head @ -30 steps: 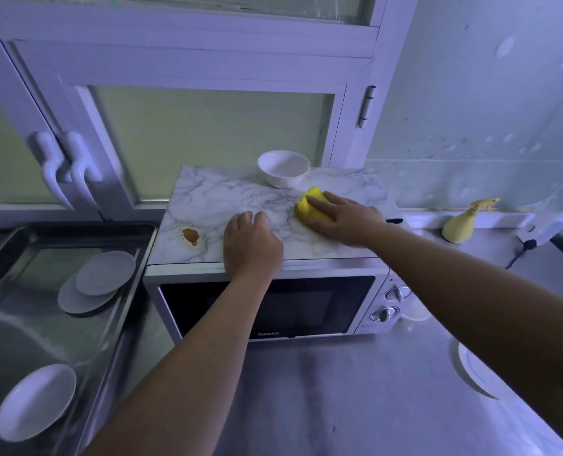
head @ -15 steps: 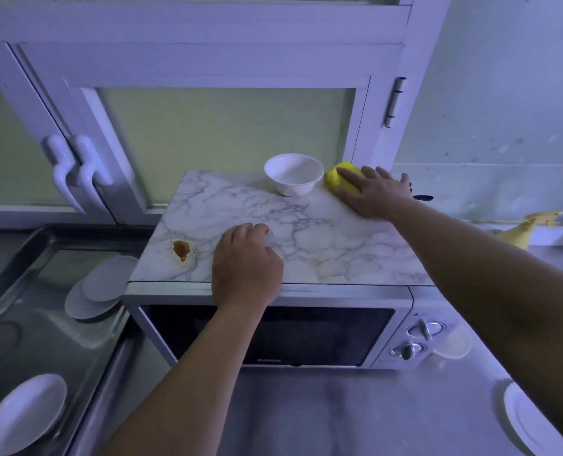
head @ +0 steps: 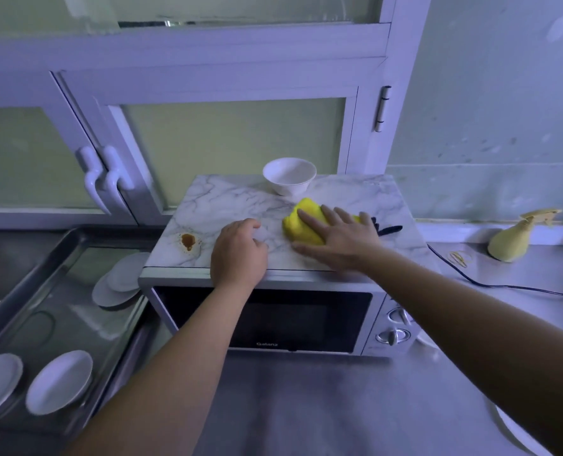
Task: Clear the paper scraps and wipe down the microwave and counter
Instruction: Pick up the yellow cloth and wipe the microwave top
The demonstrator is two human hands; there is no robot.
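Note:
The microwave (head: pixel 273 320) has a marble-patterned top (head: pixel 227 202) with a brown stain (head: pixel 188 241) near its front left corner. My right hand (head: pixel 339 238) lies flat with straight fingers on a yellow cloth (head: pixel 301 222), pressing it onto the top just in front of a white bowl (head: pixel 289 179). My left hand (head: pixel 239 255) rests at the front edge with curled fingers. A small pale paper scrap (head: pixel 258 234) shows at its fingertips.
A steel tray (head: pixel 59 291) on the left holds several white plates (head: pixel 58 380). A yellow spray bottle (head: pixel 516 238) and a black cable (head: pixel 503 284) lie on the steel counter (head: pixel 322 406) at right. A plate edge (head: pixel 510 429) shows bottom right. Cabinet doors (head: pixel 227 143) stand behind.
My right hand has slid the yellow cloth from the back right corner beside the bowl forward and left to the middle of the top. My left hand has stayed near the front edge.

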